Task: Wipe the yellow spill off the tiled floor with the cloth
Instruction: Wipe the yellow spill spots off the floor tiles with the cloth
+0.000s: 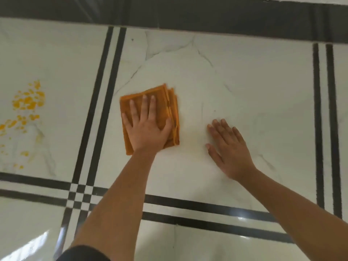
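A folded orange cloth (163, 102) lies flat on the white marble tile in the middle of the view. My left hand (147, 127) presses on it with straight, spread fingers. To the right, my right hand (228, 149) rests flat on the bare tile, its fingers straight, holding nothing. The yellow spill (28, 102) is a patch of bright blobs and smaller drops on the neighbouring tile at the far left, past a double black stripe. Cloth and spill are apart. A faint yellowish smear shows on the tile just below the cloth.
The floor is glossy white tile (244, 81) crossed by pairs of black stripes (105, 102). A dark grey band (188, 17) runs along the far edge. Smaller yellow drops (24, 153) trail down the left tile.
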A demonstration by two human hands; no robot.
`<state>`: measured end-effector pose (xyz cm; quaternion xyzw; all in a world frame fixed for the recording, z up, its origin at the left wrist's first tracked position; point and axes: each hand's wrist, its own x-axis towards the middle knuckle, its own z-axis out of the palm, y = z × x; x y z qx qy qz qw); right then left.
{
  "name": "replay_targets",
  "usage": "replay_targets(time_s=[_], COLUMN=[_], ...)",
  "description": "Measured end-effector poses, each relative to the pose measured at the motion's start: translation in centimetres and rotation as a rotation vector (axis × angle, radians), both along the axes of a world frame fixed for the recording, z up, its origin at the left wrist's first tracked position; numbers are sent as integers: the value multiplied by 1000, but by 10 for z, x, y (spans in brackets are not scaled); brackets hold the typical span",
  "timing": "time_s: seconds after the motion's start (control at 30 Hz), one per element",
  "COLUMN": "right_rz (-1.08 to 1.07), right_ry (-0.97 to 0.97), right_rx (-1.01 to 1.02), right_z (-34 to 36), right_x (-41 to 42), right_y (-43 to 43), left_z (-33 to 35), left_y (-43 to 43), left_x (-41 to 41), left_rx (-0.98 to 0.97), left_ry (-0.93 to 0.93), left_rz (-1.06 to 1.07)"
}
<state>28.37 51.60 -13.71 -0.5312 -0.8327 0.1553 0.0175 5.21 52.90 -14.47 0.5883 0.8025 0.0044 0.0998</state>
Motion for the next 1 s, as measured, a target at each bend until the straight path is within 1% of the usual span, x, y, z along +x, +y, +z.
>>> replay_targets(time_s=[0.03,0.07,0.17,0.2,0.23,0.3,0.33,0.37,0.43,0.47,0.5,0.6,0.63,0.67,0.73,0.77,0.87,0.93,1.0], right_rz=[-15,-27,-17,-2,29,107,145,178,235,261,280,314,330,351,380,395,461,502,560], right_ry=[9,24,49,46,38,34,19,-1,-44,-58,-58,-84,-92,-97,-106,-103,-53,-10,1], right_rx=[11,31,63,68,75,56,48,41,32,26,15,-33,-47,-58,-98,-124,-184,-194,-219], right_z=[0,-1,3,5,9,15,18,20,25,27,27,34,38,43,51,53,53,49,42], right_x=[-3,-9,-26,-32,-38,-54,-62,-70,-90,-101,-109,-126,-131,-137,-156,-166,-201,-221,-247], right_y=[3,6,4,3,-2,-10,-12,-13,-21,-27,-34,-60,-66,-71,-84,-91,-123,-143,-171], left_z=[1,1,2,1,0,3,3,6,5,4,4,6,9,9,11,12,14,18,22], left_y=[-9,-25,-74,-71,-66,-67,-77,-93,-134,-146,-150,-178,-195,-216,-255,-266,-274,-282,-309], left_x=[3,7,-3,-18,-35,-55,-53,-44,-42,-55,-72,-97,-90,-78,-71,-76,-107,-115,-126], left_rx=[17,29,-50,-48,-41,-33,-16,-6,-40,-56,-54,5,-12,-27,-69,-93,-57,7,86], left_ry=[-1,-5,23,31,37,52,59,36,49,37,27,19,-23,-44,-26,-41,-80,-155,-229], left_rz=[47,17,-290,-332,-258,30,113,99,-153,-239,-213,211,247,217,140,171,401,432,526])
